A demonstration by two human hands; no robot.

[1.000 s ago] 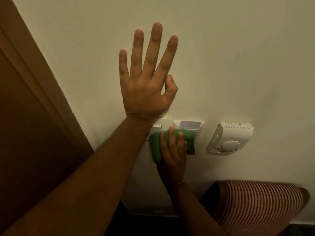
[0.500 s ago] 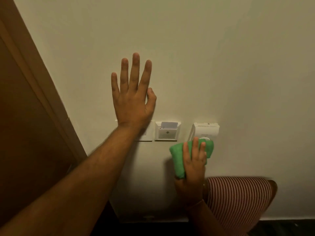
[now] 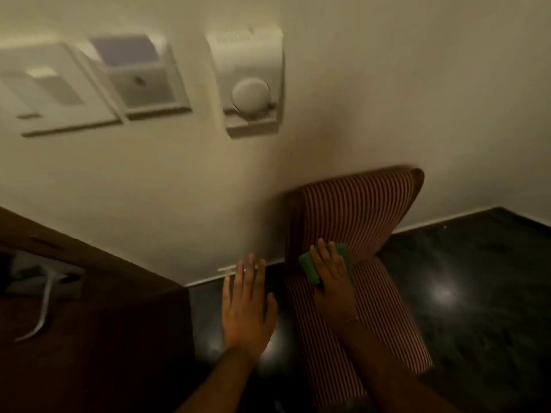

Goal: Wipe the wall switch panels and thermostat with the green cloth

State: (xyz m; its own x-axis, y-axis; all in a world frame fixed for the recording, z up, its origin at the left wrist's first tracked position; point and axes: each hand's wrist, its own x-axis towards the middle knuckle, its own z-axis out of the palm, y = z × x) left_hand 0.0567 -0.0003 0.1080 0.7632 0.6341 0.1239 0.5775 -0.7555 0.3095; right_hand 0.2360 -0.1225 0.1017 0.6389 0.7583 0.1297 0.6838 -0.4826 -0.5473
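Two white switch panels are on the cream wall at upper left: a rocker panel [image 3: 53, 90] and a key-card panel [image 3: 140, 79]. To their right hangs the white thermostat [image 3: 249, 81] with a round dial. All three look blurred. Both hands are far below them. My right hand [image 3: 332, 278] lies flat over the folded green cloth [image 3: 311, 268], pressing it against the striped chair. My left hand [image 3: 247, 305] hovers flat with fingers apart, holding nothing, just left of the chair.
A red-and-white striped chair [image 3: 357, 222] stands against the wall below the thermostat. A dark wooden door [image 3: 98, 323] with a metal lever handle [image 3: 44, 299] fills the lower left. The floor [image 3: 477, 278] is dark and glossy.
Both hands dropped from the wall down to chair level. The cloth left the thermostat and now rests on the chair. The view swung down and closer to the wall.
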